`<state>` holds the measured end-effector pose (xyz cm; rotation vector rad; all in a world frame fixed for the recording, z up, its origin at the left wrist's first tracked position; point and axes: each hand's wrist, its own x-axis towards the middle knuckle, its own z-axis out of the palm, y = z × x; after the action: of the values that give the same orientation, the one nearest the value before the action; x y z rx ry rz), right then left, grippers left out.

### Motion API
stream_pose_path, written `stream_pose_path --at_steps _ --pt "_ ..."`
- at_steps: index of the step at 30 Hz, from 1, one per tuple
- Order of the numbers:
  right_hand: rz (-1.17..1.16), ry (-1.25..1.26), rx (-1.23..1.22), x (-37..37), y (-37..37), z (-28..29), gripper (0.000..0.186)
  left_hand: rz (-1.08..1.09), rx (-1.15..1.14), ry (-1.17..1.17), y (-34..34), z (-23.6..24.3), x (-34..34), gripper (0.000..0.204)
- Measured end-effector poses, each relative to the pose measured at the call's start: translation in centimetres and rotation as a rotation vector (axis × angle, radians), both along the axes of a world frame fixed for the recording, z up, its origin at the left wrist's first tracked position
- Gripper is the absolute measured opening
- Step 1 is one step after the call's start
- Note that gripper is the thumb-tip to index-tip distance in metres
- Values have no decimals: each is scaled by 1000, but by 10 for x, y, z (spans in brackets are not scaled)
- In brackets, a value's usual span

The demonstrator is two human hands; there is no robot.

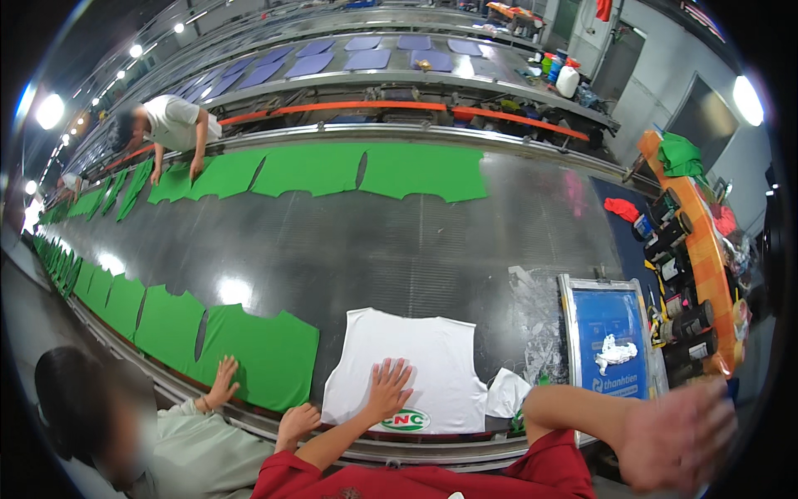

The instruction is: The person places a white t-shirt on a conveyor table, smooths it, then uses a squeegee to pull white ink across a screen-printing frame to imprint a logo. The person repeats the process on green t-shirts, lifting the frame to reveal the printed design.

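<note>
My left hand (388, 391) lies flat on a white shirt panel (407, 345), fingers spread. The panel is spread on the long dark table, with a red and green printed mark (405, 420) near its lower edge, just below my hand. At the lower right, my right hand (677, 437) is raised, the arm bent across the near edge of a framed printing screen (607, 320). Motion smears its fingers, so I cannot make out their pose or any held thing. A crumpled white cloth (507, 393) sits between panel and screen, and a white rag (615, 355) rests on the screen's blue mesh.
Green fabric panels (262, 349) line the table's near side; more (424, 170) run along the far side. A co-worker at my left has a hand (223, 384) on green fabric; another person (179, 125) bends over the far row. Dark bottles (690, 320) stand along an orange-covered shelf (698, 224).
</note>
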<state>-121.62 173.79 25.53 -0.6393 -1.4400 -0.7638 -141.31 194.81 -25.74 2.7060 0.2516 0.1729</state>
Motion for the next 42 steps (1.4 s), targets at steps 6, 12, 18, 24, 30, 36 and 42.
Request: stream_pose_path --at_steps 6,12,18,24,30,36,42 --pt "-404 969 -407 63 44 -197 21 -65 24 -17 6 -6 24 66" --pt "-509 687 -1339 2 70 -506 40 155 41 -95 51 -15 98 67" --pt "-674 482 -1379 23 114 -535 55 153 75 -48 116 -10 106 68" --pt "-774 428 -1376 52 125 -529 34 180 39 -58 118 -12 110 71" --pt "-790 444 -1367 47 128 -528 34 356 81 -65 106 -5 112 76" --pt "-841 508 -1382 27 122 -523 19 318 68 -82 59 -22 95 70" --pt "-820 771 -1311 -54 53 -512 20 -132 0 73 -52 0 29 72"
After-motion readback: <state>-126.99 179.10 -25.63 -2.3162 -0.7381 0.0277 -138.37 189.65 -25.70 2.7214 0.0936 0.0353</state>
